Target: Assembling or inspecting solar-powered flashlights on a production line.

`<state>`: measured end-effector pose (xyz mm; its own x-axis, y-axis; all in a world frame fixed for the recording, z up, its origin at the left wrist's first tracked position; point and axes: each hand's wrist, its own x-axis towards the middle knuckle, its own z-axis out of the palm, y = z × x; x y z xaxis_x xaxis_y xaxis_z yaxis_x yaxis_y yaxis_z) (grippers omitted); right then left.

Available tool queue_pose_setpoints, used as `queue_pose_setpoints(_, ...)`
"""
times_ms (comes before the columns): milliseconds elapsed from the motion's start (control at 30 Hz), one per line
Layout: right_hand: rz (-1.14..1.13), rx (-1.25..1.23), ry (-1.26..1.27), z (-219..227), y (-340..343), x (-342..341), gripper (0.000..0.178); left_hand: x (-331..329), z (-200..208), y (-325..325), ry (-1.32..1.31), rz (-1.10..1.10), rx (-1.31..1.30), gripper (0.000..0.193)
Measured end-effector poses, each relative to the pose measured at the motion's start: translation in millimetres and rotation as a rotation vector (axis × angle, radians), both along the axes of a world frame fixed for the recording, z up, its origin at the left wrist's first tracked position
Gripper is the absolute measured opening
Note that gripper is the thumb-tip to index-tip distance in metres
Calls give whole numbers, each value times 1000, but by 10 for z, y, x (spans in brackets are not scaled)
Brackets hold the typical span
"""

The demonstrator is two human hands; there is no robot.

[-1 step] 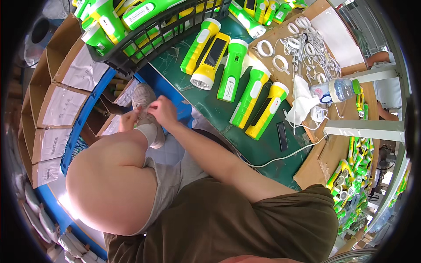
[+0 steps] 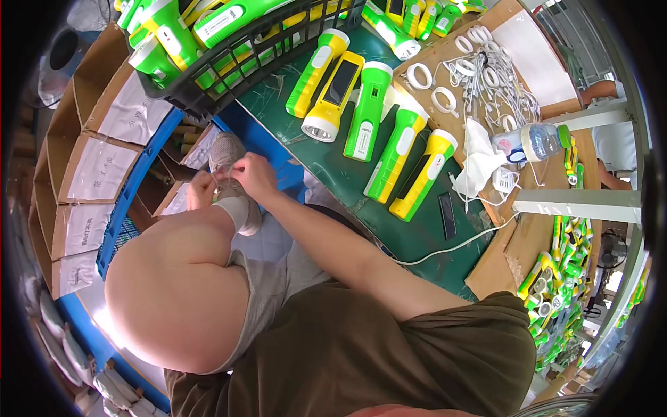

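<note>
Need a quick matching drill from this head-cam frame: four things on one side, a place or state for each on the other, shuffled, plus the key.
Things
1. right hand
2. water bottle
3. black crate
4. yellow torch

Places or states
A. lying on its side on the brown board, at the right
B. at the laces of the grey shoe, beside the left hand
C. on the green mat, between two green torches
D. at the top left, holding green torches

Pairs: 1-B, 2-A, 3-D, 4-C
</note>
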<state>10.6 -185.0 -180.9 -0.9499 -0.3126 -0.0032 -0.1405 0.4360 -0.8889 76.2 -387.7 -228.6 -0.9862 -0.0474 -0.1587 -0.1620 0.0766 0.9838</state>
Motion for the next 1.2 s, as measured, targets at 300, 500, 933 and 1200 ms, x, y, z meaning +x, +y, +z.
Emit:
queue_pose_setpoints(300,160,68,-99,57,-184,-52,28,26,479,382,206,-47,-688,12)
queue_pose_setpoints(500,336,-172,-667,40,-96,-179,28,60,442,332,188,38,-575,13)
queue_pose_setpoints(933,17,338,144,-327,385,161,11,1247,1234,332,124,51,-586,12)
queue_pose_setpoints(1200,344,-74,58,1875,718,834,37,524,2437,269,-69,92,-507,16)
